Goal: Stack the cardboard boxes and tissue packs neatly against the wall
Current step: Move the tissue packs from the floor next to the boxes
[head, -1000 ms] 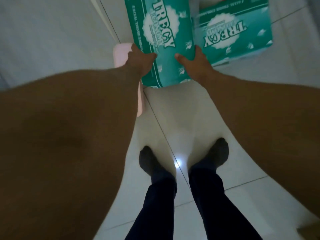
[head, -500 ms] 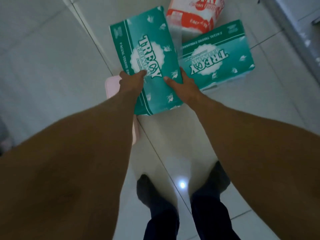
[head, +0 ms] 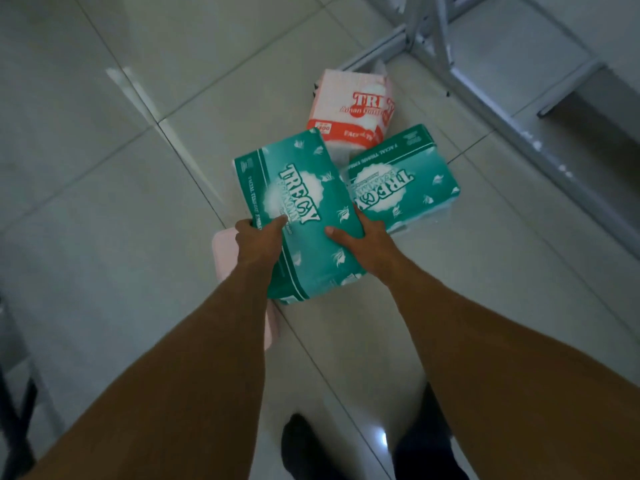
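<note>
Both hands hold a green tissue pack [head: 304,206] above the tiled floor. My left hand [head: 258,242] grips its left side and my right hand [head: 363,239] its right side. Beside it on the right, a second green tissue pack [head: 405,181] lies on the floor. Behind them stands a red-and-white tissue pack [head: 353,109]. A pale pink object [head: 225,258] lies on the floor under my left forearm, mostly hidden.
A grey metal frame [head: 446,64] and a ledge along the wall [head: 554,143] run across the top right. My feet in dark socks [head: 301,441] stand on the glossy white floor tiles [head: 121,202] at the bottom. A dark object sits at the left edge.
The view has tilted up and back, so the packs now sit lower in frame and the red-and-white pack and metal frame have come into sight. Both hands keep their grip on the green pack.
</note>
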`<action>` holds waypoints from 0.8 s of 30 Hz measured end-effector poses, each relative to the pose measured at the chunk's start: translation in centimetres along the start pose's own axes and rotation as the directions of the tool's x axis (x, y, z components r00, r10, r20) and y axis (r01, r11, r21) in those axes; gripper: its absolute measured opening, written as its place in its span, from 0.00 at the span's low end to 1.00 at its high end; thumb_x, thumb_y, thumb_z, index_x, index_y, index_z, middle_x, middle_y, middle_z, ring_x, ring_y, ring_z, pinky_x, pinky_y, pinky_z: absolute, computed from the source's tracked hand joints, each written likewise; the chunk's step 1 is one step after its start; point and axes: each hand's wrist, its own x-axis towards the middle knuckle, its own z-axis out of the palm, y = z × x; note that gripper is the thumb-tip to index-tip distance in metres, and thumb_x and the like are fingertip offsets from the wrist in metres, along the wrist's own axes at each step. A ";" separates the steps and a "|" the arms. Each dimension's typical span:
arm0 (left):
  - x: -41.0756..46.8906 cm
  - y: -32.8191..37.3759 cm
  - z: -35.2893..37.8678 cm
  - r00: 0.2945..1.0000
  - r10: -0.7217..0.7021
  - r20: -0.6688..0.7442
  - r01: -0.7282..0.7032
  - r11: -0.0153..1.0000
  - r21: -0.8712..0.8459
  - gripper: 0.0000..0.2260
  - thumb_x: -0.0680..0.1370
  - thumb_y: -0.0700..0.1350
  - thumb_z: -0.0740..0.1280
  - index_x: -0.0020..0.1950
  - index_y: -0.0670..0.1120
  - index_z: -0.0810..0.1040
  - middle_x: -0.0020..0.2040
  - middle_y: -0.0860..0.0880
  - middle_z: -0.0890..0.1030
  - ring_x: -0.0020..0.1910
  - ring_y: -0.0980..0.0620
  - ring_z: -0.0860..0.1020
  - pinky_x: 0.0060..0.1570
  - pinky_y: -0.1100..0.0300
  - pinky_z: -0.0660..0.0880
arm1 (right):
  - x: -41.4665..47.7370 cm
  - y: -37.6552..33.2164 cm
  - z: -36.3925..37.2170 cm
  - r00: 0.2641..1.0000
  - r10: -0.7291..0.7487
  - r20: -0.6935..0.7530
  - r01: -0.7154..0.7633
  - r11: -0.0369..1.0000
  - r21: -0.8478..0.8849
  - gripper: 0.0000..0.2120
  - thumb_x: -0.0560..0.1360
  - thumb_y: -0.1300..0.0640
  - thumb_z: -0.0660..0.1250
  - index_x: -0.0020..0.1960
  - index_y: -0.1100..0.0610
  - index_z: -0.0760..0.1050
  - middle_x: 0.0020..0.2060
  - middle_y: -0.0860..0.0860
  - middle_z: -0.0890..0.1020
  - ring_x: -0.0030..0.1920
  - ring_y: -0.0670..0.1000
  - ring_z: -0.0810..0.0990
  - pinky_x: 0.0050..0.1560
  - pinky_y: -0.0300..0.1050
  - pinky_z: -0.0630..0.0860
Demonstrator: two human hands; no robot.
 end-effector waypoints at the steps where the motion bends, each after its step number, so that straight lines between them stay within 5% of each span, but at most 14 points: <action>1: -0.5 0.2 0.1 1.000 0.005 0.011 -0.005 1.000 0.009 0.30 0.74 0.56 0.68 0.71 0.46 0.61 0.64 0.43 0.75 0.57 0.42 0.78 0.59 0.46 0.76 | -0.5 0.2 -0.3 1.000 -0.001 -0.012 0.001 1.000 0.012 0.48 0.53 0.23 0.72 0.70 0.37 0.67 0.62 0.54 0.75 0.56 0.57 0.81 0.60 0.55 0.79; 10: -6.8 1.5 2.4 0.984 0.088 0.155 -0.105 0.989 0.105 0.26 0.76 0.54 0.67 0.69 0.47 0.62 0.61 0.44 0.76 0.52 0.45 0.79 0.49 0.52 0.76 | -7.3 1.4 -4.1 0.982 -0.020 -0.187 0.049 0.988 0.150 0.45 0.55 0.25 0.71 0.70 0.38 0.69 0.61 0.56 0.74 0.56 0.58 0.81 0.60 0.54 0.79; 14: -11.4 1.5 4.9 0.963 0.145 0.225 -0.180 0.973 0.147 0.23 0.78 0.51 0.66 0.70 0.46 0.63 0.58 0.47 0.76 0.51 0.47 0.78 0.48 0.54 0.72 | -12.8 2.9 -6.6 0.956 -0.001 -0.294 0.063 0.977 0.205 0.35 0.68 0.35 0.71 0.72 0.38 0.66 0.59 0.56 0.71 0.55 0.59 0.79 0.61 0.54 0.78; 19: -16.9 0.4 11.1 0.916 0.163 0.367 -0.244 0.951 0.187 0.23 0.72 0.57 0.67 0.63 0.49 0.73 0.60 0.45 0.78 0.54 0.43 0.80 0.59 0.47 0.75 | -19.4 8.1 -10.9 0.878 0.075 -0.473 0.079 0.951 0.299 0.31 0.71 0.38 0.70 0.72 0.39 0.67 0.58 0.55 0.73 0.53 0.54 0.79 0.61 0.51 0.78; 24: -22.1 -2.2 20.7 0.798 0.139 0.586 -0.321 0.921 0.219 0.21 0.71 0.55 0.69 0.62 0.49 0.80 0.54 0.45 0.84 0.49 0.45 0.84 0.55 0.49 0.80 | -25.2 16.4 -16.6 0.752 0.204 -0.627 0.083 0.914 0.396 0.38 0.63 0.27 0.69 0.69 0.38 0.69 0.58 0.56 0.79 0.54 0.55 0.83 0.56 0.55 0.81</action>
